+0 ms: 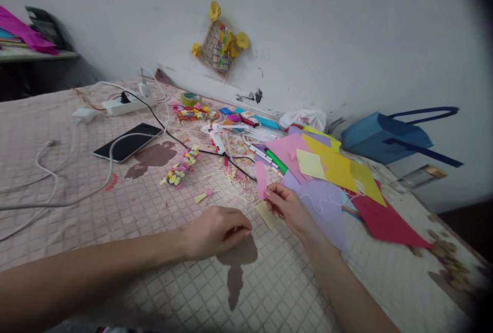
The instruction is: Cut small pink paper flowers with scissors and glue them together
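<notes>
Where the right hand (288, 208) grips: thumb and fingertips drawn close, at lower end of pink paper strip (261, 178); cannot tell if strip is pinched or just touched.
Pink strip: right at those fingertips, near side of the scraps.
Pale yellow strip (265, 216): just under right fingers, contact unclear.
Left hand (219, 231): fingers curled, narrow grip, thumb near index; contents, if any, cannot tell.
Worktop (285, 284): check-patterned cover under both hands.
Purple sheet (321, 204): beside right hand, white string (318, 204) on it.
Green marker (276, 160): beyond right hand, near pink sheet (288, 152).
Glue gun (215, 136): white, beyond both hands, among paper bits.
Frilly paper piece (182, 166): multicolour, left of glue gun.
Dark-screened device (125, 144): farther left, white cable across it.
Power strip (129, 104): behind device, plugs in.
Blue container (385, 139): far right, by wall.
</notes>
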A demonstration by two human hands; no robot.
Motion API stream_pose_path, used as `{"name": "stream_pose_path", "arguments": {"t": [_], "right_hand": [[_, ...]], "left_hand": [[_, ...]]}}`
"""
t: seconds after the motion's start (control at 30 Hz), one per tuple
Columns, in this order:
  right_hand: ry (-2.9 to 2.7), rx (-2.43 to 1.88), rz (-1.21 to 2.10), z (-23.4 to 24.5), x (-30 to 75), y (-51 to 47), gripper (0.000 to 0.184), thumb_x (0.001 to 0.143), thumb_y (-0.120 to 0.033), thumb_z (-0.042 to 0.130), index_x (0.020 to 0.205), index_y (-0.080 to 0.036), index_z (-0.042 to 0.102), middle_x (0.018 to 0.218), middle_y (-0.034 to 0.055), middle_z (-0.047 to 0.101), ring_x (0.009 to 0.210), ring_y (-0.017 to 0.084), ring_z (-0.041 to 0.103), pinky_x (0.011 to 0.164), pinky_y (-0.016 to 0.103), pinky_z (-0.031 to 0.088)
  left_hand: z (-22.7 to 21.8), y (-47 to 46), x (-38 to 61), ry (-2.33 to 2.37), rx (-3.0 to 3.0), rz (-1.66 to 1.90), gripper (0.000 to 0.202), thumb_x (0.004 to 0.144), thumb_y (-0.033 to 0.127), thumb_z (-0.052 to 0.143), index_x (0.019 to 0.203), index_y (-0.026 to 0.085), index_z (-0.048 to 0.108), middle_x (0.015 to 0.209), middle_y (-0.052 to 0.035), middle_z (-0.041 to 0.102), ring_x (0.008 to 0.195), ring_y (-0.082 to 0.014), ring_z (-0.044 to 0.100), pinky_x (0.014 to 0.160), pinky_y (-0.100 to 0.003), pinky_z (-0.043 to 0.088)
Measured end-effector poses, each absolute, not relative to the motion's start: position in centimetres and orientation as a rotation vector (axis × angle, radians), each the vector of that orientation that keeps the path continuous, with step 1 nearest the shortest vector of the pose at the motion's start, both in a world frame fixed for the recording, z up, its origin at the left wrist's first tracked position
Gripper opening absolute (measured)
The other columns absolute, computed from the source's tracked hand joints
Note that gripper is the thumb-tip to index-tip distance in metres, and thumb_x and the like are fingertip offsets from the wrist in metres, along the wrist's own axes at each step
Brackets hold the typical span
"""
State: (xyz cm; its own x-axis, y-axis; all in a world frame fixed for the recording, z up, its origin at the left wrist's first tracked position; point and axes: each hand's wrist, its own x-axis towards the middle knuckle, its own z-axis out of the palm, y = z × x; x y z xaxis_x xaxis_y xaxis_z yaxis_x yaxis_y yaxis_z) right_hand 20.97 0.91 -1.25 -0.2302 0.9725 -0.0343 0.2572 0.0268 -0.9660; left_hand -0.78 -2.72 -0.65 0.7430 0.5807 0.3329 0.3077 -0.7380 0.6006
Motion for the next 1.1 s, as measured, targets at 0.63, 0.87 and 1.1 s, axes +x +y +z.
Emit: {"name": "stream_pose_path", "arguments": {"t": [0.63,0.87,1.1], "right_hand": [[-1.326,-1.082,1.186,-1.3,19.2,-0.8,0.01,0.08,-0.025,0.053,0.088,-0.021,0.054,0.057,-0.0058,0.047,0.047,0.007,0.042,0.043,0.018,0.033],[-1.464,-1.132,0.957,-0.8,18.7,-1.8,0.014,0.082,-0.024,0.049,0.093,-0.019,0.058,0.06,-0.0022,0.053,0.048,0.009,0.044,0.046,0.021,0.036],[-1.637,-1.047,0.969,-1.0,17.5,-3.0,0.015,0.083,-0.018,0.046,0.09,-0.021,0.059,0.066,-0.0004,0.054,0.054,0.012,0.051,0.049,0.023,0.039]], "left_hand": [[-0.6,-3.0,-0.6,0.557,2.509,0.57,0.016,0.087,0.017,0.04,0.095,0.015,0.053,0.088,-0.0057,0.061,0.08,-0.0144,0.057,0.072,-0.025,0.044],[-1.1,-3.0,-0.6,0.778,2.322,0.745,0.015,0.084,0.016,0.043,0.097,0.017,0.05,0.085,-0.0036,0.059,0.074,-0.0129,0.056,0.065,-0.024,0.045],[-1.8,-1.0,-0.7,0.964,1.919,1.09,0.033,0.078,0.008,0.047,0.108,0.019,0.041,0.089,-0.0022,0.057,0.075,-0.0114,0.055,0.066,-0.025,0.046]]}}
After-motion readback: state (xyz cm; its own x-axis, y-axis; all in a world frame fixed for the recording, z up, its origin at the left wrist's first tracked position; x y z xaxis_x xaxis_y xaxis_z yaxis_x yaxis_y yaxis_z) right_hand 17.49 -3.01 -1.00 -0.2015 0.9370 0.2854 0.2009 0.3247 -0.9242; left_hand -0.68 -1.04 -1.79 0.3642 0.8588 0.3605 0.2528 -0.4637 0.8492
